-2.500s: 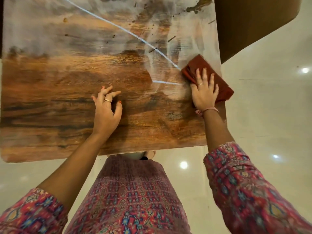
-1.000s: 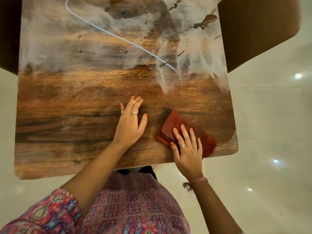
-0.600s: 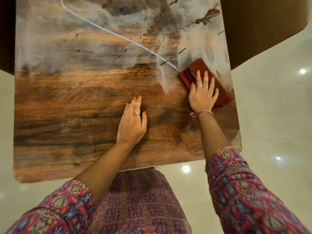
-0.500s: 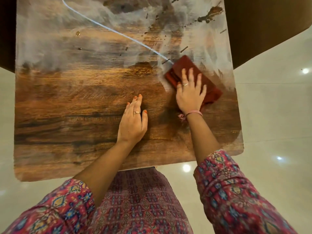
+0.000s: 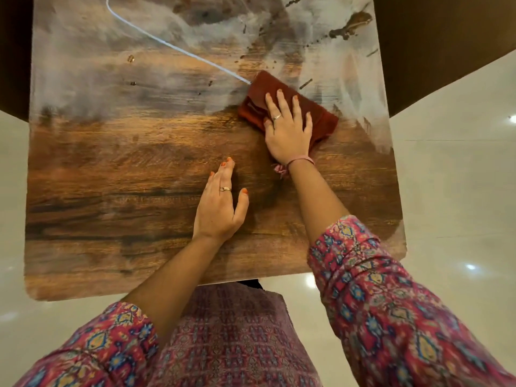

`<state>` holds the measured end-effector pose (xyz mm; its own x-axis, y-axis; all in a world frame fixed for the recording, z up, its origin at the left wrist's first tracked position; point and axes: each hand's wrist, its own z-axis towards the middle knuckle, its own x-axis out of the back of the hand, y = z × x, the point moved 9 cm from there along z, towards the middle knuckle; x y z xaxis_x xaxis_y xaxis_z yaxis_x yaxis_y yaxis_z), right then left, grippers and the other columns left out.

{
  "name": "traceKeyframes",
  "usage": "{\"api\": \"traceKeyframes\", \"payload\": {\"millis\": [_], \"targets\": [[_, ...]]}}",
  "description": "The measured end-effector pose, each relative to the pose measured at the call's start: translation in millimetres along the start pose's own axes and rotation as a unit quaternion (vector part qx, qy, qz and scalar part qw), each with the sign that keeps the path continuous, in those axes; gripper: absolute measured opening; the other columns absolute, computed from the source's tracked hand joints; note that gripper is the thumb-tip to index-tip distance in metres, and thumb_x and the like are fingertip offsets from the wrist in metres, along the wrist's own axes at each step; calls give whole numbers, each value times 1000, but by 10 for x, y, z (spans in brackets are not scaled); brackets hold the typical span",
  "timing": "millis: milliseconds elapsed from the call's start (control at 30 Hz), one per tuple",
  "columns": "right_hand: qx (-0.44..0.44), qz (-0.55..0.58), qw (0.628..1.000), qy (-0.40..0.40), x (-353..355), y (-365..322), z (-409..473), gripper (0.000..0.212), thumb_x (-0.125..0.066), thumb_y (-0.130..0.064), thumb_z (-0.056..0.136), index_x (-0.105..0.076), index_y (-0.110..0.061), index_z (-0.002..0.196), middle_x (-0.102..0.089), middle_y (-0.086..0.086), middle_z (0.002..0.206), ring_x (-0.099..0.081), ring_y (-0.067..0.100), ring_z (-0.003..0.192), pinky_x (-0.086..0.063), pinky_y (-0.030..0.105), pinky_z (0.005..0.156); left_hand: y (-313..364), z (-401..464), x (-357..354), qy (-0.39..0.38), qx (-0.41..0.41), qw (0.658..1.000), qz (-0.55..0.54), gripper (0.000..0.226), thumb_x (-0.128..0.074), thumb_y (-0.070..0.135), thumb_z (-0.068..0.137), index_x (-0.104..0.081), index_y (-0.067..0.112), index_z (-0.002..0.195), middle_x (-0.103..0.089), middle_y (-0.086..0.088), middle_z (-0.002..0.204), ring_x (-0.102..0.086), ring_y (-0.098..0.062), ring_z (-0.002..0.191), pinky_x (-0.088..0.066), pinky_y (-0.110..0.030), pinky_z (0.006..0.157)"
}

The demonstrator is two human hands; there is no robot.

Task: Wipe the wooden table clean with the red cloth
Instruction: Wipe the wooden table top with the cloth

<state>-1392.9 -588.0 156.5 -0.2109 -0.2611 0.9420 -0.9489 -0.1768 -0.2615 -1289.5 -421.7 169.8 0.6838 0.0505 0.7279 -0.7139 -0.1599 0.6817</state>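
Observation:
The wooden table [image 5: 111, 169] fills the upper view. Its far half carries a whitish smeared film with dark specks and a thin pale curved line [image 5: 173, 48]; the near half shows bare brown grain. A folded red cloth [image 5: 262, 90] lies right of centre at the near end of that line. My right hand [image 5: 287, 129] presses flat on the cloth, fingers spread, covering its near part. Flat on the bare wood nearer me rests my left hand [image 5: 219, 202], holding nothing.
A dark brown smear [image 5: 351, 23] sits near the far right corner of the table. Glossy pale floor tiles [image 5: 446, 191] surround the table on both sides. Dark brown furniture [image 5: 446, 46] stands beyond the right edge. My patterned sleeves and clothing fill the bottom.
My right hand has slid the cloth further left and slightly away from me along the edge of the white film. The left hand has stayed in place on the wood.

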Motion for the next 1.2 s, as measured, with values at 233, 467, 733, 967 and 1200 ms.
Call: {"api": "traceKeyframes", "payload": {"millis": [233, 467, 733, 967, 1200], "targets": [[80, -12, 997, 14, -214, -41, -1113, 52, -38, -33, 94, -32, -39, 145, -26, -13, 156, -17, 16, 146, -13, 44, 113, 20, 16, -4, -8, 9, 1000, 12, 65, -37, 33, 90, -27, -2, 144, -38, -19, 146, -37, -30, 135, -34, -47, 109], [9, -11, 1000, 14, 170, 536, 20, 53, -37, -37, 96, -23, -40, 148, -18, -11, 158, -12, 17, 146, -11, 48, 115, 6, 7, -11, -2, 2, 1000, -5, 61, -36, 35, 91, -31, 3, 144, -34, -11, 150, -32, -23, 139, -22, -37, 116], [-139, 11, 987, 78, 334, 1360, -122, 53, -30, -36, 98, -21, -31, 151, -17, -4, 159, -12, 24, 147, -12, 51, 116, 16, 19, -17, 6, 5, 1000, 9, 61, -42, 33, 91, -32, 2, 143, -38, -13, 147, -36, -26, 135, -36, -50, 107], [-114, 10, 993, 30, 58, 1347, -1579, 57, -22, -45, 92, -22, -38, 149, -18, -10, 158, -11, 19, 147, -9, 48, 115, 26, 32, -36, 5, 0, 999, 35, 65, -40, 37, 90, -31, 1, 143, -38, -15, 147, -36, -27, 136, -30, -46, 112], [-142, 17, 987, 66, 500, 1842, -321, 54, -31, -44, 96, -22, -39, 149, -18, -9, 158, -10, 19, 147, -9, 49, 117, 48, 20, -41, 12, -3, 998, 55, 67, -40, 39, 89, -32, 2, 143, -39, -15, 146, -35, -28, 136, -27, -44, 114]]}}
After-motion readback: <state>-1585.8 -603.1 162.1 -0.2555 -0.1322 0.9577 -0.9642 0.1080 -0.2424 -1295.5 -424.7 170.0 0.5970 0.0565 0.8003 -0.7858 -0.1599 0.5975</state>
